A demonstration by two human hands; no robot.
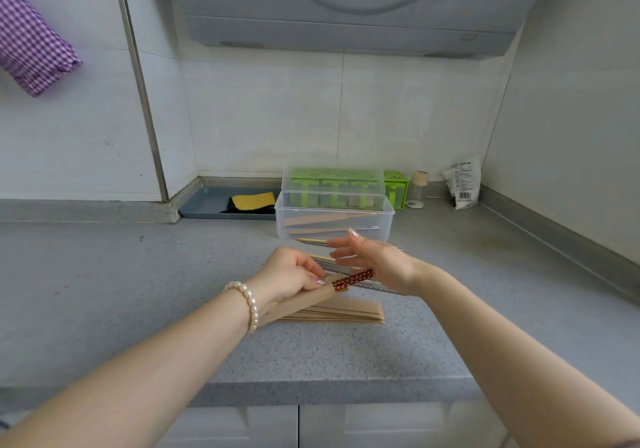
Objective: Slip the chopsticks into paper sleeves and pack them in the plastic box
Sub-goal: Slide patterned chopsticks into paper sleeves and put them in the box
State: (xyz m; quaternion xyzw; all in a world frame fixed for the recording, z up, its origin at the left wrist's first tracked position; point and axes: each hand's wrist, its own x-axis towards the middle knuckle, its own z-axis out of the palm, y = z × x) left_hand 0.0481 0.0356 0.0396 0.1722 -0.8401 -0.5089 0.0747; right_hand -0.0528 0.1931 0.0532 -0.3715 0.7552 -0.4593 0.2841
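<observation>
Red-topped chopsticks [353, 278] half inside tan sleeve [304, 300]; clear box [334, 220] behind.

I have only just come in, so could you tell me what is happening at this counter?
A person is sleeving chopsticks. The left hand pinches a tan paper sleeve with red patterned chopstick ends sticking out; the right hand hovers open beside it. Spare sleeves lie below, and the clear plastic box behind already holds some sleeved pairs.

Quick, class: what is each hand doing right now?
Left hand: grips a tan paper sleeve with red-patterned chopsticks poking out.
Right hand: open, holding nothing.
</observation>
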